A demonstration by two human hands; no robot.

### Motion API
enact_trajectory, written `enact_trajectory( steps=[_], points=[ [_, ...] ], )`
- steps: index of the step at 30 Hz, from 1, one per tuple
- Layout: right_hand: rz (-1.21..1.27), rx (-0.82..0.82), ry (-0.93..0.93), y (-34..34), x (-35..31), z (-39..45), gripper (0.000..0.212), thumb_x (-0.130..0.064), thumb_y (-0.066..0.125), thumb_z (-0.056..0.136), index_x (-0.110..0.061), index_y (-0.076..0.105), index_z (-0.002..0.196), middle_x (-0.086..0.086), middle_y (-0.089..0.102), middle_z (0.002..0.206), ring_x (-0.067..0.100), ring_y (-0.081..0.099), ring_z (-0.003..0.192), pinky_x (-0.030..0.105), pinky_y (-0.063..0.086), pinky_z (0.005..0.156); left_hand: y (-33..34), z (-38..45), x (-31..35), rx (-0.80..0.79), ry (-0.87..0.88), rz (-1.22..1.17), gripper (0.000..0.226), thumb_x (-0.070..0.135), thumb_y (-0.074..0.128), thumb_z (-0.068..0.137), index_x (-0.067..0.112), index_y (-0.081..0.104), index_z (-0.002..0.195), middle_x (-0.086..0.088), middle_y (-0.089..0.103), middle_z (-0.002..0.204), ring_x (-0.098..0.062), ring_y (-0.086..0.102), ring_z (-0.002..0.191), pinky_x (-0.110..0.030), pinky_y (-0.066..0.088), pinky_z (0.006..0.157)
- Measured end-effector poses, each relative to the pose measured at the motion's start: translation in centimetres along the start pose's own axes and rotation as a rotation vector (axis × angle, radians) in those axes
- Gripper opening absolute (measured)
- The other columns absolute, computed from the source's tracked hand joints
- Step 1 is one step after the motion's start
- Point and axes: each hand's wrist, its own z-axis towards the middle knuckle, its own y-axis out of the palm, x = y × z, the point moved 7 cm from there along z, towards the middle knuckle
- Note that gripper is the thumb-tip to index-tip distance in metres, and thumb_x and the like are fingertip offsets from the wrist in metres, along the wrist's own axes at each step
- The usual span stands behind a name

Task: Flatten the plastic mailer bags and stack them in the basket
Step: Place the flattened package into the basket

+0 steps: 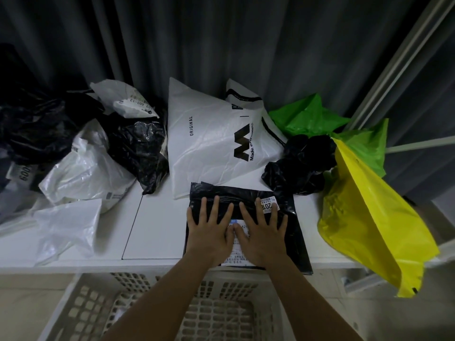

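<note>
Head view: left hand (pixel 209 232) and right hand (pixel 262 232) lie flat, fingers spread, pressing the black mailer (pixel 293 232) on the desk (pixel 157 230).
Advice: sweep outward from the middle — push air out.
Basket (pixel 81 308): just below the wrists.

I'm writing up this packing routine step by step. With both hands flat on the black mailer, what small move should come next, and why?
Probably sweep both palms outward across the black mailer bag. The left hand and right hand press side by side at its middle, fingers spread, while its far edge looks creased. Once it is flat, it can drop into the basket below the table edge.
</note>
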Motion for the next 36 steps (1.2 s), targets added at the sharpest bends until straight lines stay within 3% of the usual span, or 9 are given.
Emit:
enact_trajectory(
  steps=[6,8,9,11,16,23,26,31,36],
  points=[
    [0.053,-0.129,-0.008,-1.3,0.0,0.0,0.062,-0.064,0.019,0.095,-0.044,-0.002,0.15,-0.002,-0.016,0.16,0.037,-0.018,0.144,0.058,-0.011,0.113,-0.6,0.1,0.2,-0.161,-0.001,-0.006,0.064,0.055,-0.005,0.089,0.036,-0.013,0.149,-0.003,-0.024,0.157,-0.03,-0.025,0.143,-0.057,-0.011,0.113],
    [0.135,0.044,-0.044,-3.8,0.3,-0.7,0.06,-0.049,0.032,0.094,-0.024,0.031,0.148,0.012,0.02,0.157,0.044,0.018,0.141,0.058,0.018,0.112,-1.5,-0.1,-0.5,-0.135,-0.012,-0.066,0.064,0.057,0.0,0.091,0.035,-0.008,0.151,-0.006,-0.018,0.159,-0.029,-0.019,0.145,-0.055,-0.007,0.115],
    [0.147,0.21,-0.035,-5.3,0.9,-1.0,0.056,-0.041,0.039,0.088,-0.012,0.051,0.135,0.021,0.044,0.141,0.048,0.043,0.125,0.057,0.038,0.098,-2.6,-0.3,-1.1,-0.037,-0.057,-0.123,0.068,0.057,0.002,0.09,0.032,-0.001,0.152,-0.008,-0.009,0.16,-0.03,-0.01,0.147,-0.053,-0.001,0.115],
    [0.124,0.377,0.141,-7.4,3.3,-3.0,0.044,-0.031,0.052,0.076,-0.005,0.064,0.109,0.023,0.062,0.103,0.045,0.06,0.089,0.048,0.05,0.071,-5.1,-1.6,-2.6,0.174,-0.219,-0.214,0.067,0.051,0.02,0.094,0.019,0.016,0.152,-0.016,0.017,0.156,-0.034,0.017,0.142,-0.051,0.019,0.111],
    [0.113,0.106,0.414,-5.8,7.2,-5.3,0.048,-0.032,0.048,0.093,-0.015,0.036,0.137,0.013,0.05,0.127,0.036,0.045,0.12,0.042,0.038,0.095,-5.1,-3.1,-5.7,-0.008,-0.505,-0.403,0.043,0.036,0.045,0.098,0.0,0.043,0.122,-0.022,0.047,0.127,-0.04,0.042,0.12,-0.043,0.038,0.094],
    [0.575,0.407,0.341,-7.4,8.1,-6.3,0.036,-0.003,0.05,0.087,-0.007,0.052,0.124,0.023,0.056,0.107,0.038,0.057,0.093,0.031,0.037,0.065,-6.0,-2.6,-5.9,0.113,-0.406,-0.672,0.023,0.02,0.045,0.099,0.003,0.057,0.11,-0.019,0.062,0.107,-0.034,0.059,0.095,-0.035,0.044,0.076],
    [0.488,0.305,0.455,-6.5,9.0,-6.5,0.038,-0.01,0.053,0.09,-0.006,0.049,0.127,0.025,0.051,0.119,0.04,0.05,0.109,0.04,0.042,0.077,-5.5,-2.1,-5.3,0.099,-0.34,-0.593,0.028,0.023,0.044,0.099,0.006,0.062,0.113,-0.022,0.061,0.108,-0.037,0.058,0.099,-0.038,0.046,0.081],
    [0.342,0.132,0.524,-4.7,8.4,-6.3,0.05,-0.026,0.053,0.094,-0.006,0.034,0.136,0.024,0.039,0.132,0.042,0.036,0.125,0.047,0.039,0.096,-3.7,-1.9,-4.2,-0.038,-0.269,-0.353,0.038,0.019,0.037,0.1,0.016,0.043,0.138,-0.021,0.049,0.117,-0.038,0.046,0.11,-0.037,0.039,0.085],
    [0.732,0.106,0.577,-3.7,8.0,-6.2,0.047,-0.016,0.06,0.085,0.001,0.04,0.124,0.022,0.055,0.118,0.039,0.053,0.111,0.04,0.043,0.084,-4.2,-3.2,-5.1,-0.075,-0.422,-0.534,0.037,0.014,0.049,0.095,0.004,0.039,0.129,-0.023,0.043,0.121,-0.042,0.052,0.104,-0.039,0.041,0.082]
  ],
)
